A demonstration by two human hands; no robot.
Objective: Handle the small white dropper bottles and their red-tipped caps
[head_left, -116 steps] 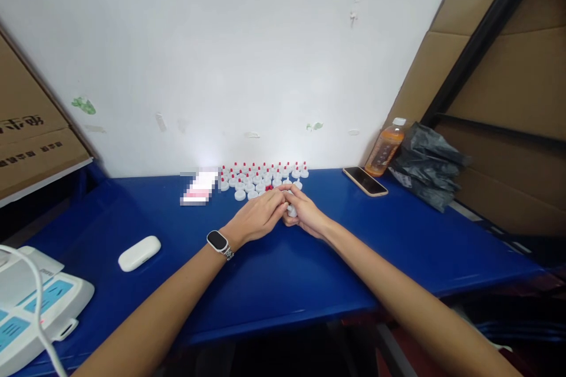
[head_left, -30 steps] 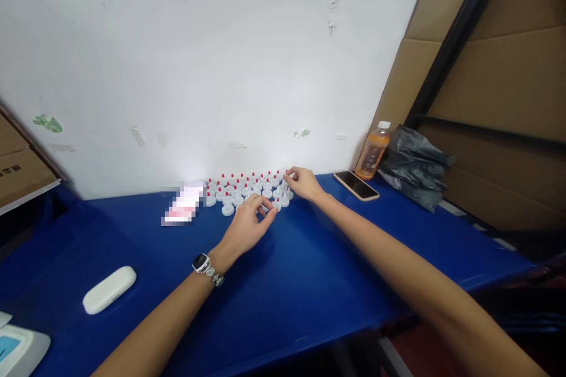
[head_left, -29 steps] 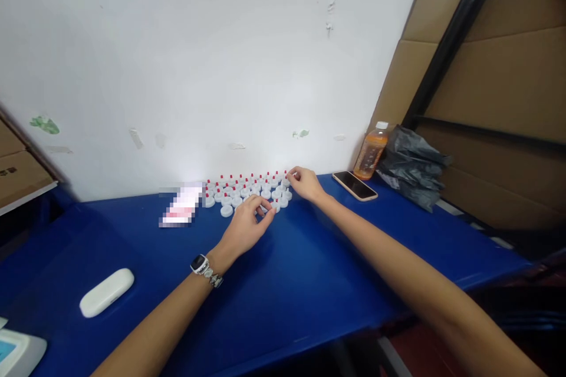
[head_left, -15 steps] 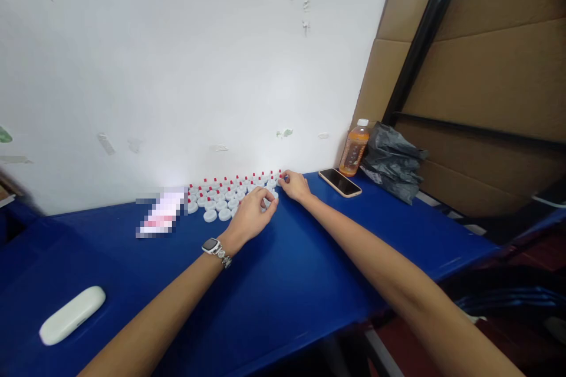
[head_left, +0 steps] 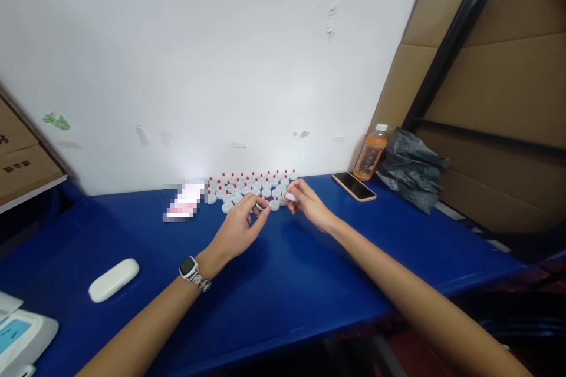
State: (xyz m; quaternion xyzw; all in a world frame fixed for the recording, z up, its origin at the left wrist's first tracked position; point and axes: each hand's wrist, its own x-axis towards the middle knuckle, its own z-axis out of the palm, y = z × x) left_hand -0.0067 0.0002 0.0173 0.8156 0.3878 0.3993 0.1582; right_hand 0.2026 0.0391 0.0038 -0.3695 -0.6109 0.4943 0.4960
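Note:
Several small white caps with red tips stand in rows on the blue table against the wall. My right hand pinches one white cap just in front of the rows' right end. My left hand, with a watch on its wrist, has its fingertips pinched at a small piece near the front row; what they hold is too small to make out.
A phone, an orange drink bottle and a dark plastic bag lie at the right. Cardboard leans behind them. A blurred card, a white case and a white device are at the left.
My right hand has drawn back from the far right end of the rows toward me with a cap in its fingers. My left hand has stayed at the front row.

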